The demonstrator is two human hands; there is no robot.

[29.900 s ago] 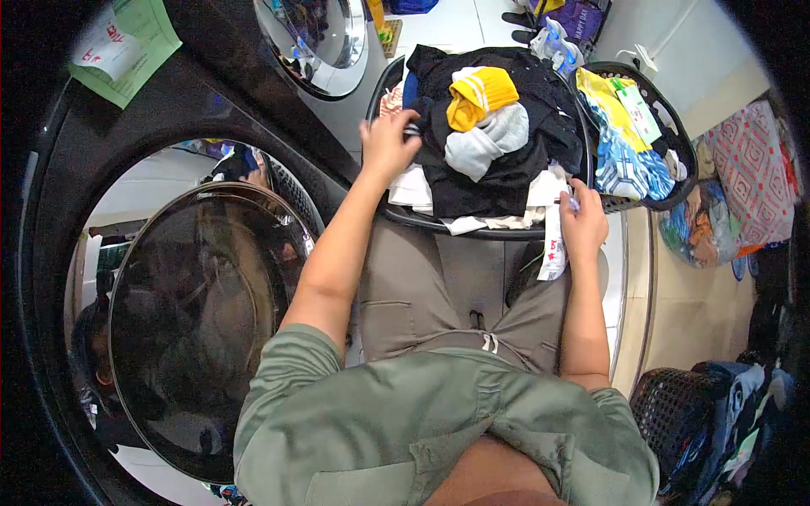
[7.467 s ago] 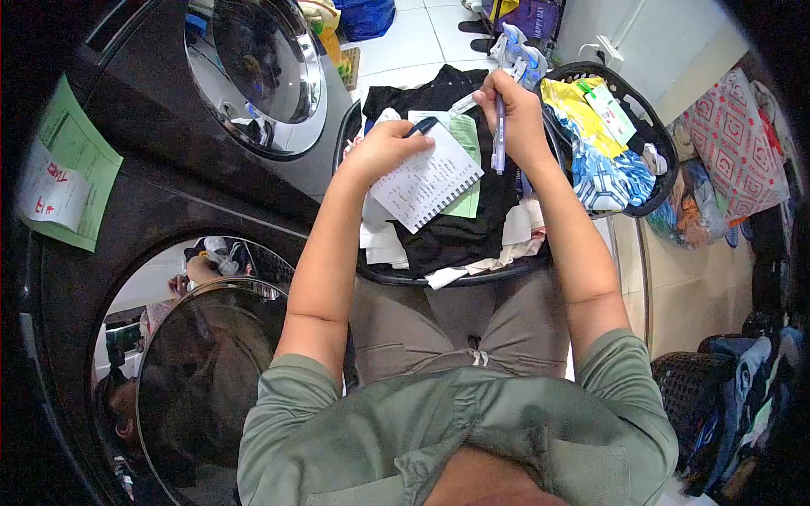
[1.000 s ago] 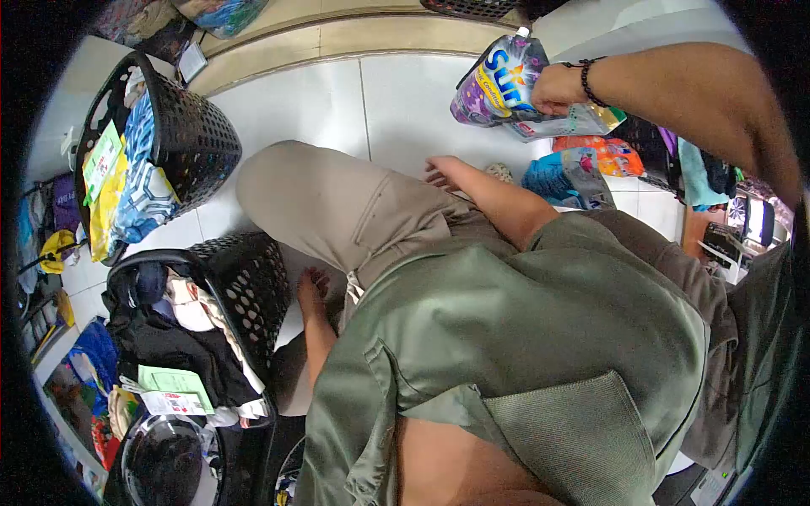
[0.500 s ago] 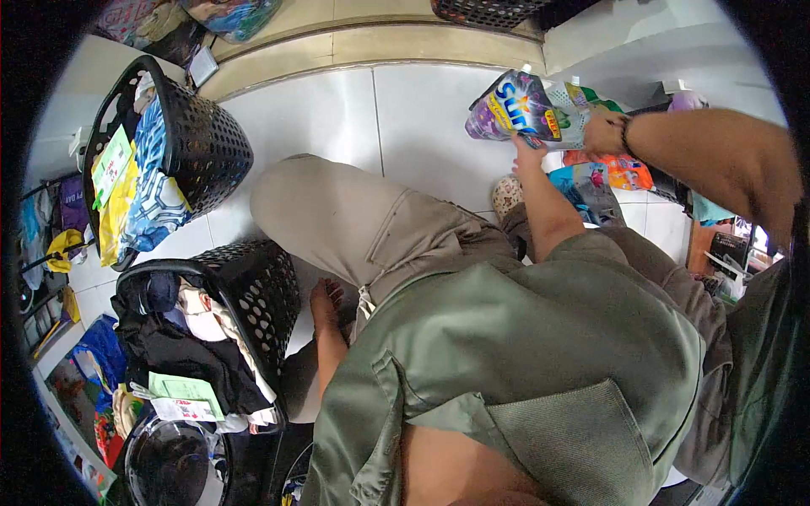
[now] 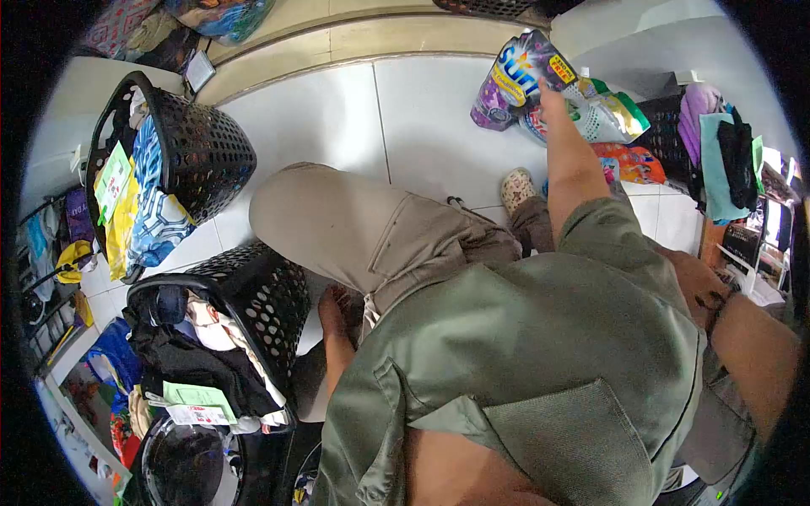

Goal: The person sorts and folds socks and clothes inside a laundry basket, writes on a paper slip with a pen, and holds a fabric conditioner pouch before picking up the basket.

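My right hand [image 5: 553, 101] reaches up at the upper right, its fingers closed on the edge of a purple and black Surf pouch [image 5: 506, 84]. The pouch leans over the white floor. Right beside it lies a clear and green pouch [image 5: 612, 114]. My left hand [image 5: 332, 305] hangs in shadow between my knee and a black basket [image 5: 274, 308], its fingers apart and nothing in it. That basket holds black and white clothes [image 5: 198, 358], with a green slip [image 5: 198, 396] on top.
A co-worker's arm [image 5: 751, 350] with a dark bracelet is at the right. Orange pouches [image 5: 633, 164] and a patterned shoe [image 5: 517, 190] are near my right arm. Another black basket [image 5: 211, 148] with yellow and blue clothes stands upper left. Cloths [image 5: 726, 160] hang over a basket at the right.
The co-worker's hand has let go of the pouches and drawn back to the right. My right hand, first low and apart from the Surf pouch, now grips it. The Surf pouch has tilted.
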